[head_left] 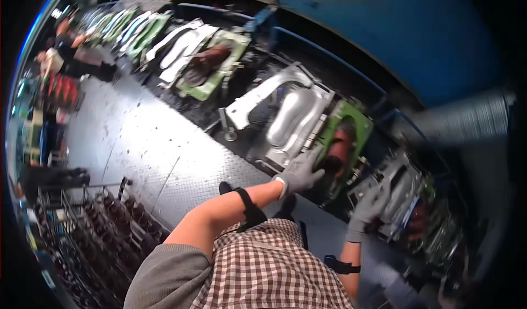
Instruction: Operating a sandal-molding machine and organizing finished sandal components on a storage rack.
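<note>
My left hand (301, 172), in a grey glove, reaches out with its fingers apart and touches the lower edge of a green mould plate (359, 123). A brown shoe-sole-shaped piece (337, 150) lies in that plate. Just left of it an opened silver metal mould (291, 117) shows its shiny cavity. My right hand (369, 207), also gloved and blurred, rests against another metal mould (405, 191) further right. Whether it grips anything is unclear. Both forearms carry black straps.
More opened moulds, white and green (208, 62), stand in a line toward the back left. A wire rack of dark brown soles (110, 226) is at the lower left. Other people (60, 56) work at the far left. A ribbed grey duct (472, 122) runs on the right.
</note>
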Tool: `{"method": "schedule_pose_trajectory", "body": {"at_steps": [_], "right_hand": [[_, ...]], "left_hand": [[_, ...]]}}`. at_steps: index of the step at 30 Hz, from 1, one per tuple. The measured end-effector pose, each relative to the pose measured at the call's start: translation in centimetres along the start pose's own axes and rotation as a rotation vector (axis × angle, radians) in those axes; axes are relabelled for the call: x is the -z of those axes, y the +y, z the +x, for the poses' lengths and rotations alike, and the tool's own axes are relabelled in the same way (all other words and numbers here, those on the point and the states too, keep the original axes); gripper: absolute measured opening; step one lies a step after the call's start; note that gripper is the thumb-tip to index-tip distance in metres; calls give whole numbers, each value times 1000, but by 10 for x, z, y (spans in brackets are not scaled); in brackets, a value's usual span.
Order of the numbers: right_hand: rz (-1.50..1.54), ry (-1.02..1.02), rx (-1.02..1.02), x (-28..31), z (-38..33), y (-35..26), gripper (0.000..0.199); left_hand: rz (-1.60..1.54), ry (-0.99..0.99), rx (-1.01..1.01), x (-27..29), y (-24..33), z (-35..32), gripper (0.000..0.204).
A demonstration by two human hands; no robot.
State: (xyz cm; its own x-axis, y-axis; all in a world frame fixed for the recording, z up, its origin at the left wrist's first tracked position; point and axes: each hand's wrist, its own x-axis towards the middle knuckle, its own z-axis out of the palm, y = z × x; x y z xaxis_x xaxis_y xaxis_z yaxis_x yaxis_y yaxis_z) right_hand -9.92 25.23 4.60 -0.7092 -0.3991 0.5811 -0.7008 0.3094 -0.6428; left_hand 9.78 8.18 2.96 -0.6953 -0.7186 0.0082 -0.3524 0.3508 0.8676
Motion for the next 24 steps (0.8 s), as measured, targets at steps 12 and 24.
{"method": "schedule_pose_trajectory", "body": {"at_steps": [12,24], "right_hand": [[425,-725,-130,-439,-103,-359,86],[609,-655,211,-499,-153,-444,55]], "left_hand": [[-71,562,299,318,-215,-193,54],[27,612,189,462,-283,-90,83]]}}
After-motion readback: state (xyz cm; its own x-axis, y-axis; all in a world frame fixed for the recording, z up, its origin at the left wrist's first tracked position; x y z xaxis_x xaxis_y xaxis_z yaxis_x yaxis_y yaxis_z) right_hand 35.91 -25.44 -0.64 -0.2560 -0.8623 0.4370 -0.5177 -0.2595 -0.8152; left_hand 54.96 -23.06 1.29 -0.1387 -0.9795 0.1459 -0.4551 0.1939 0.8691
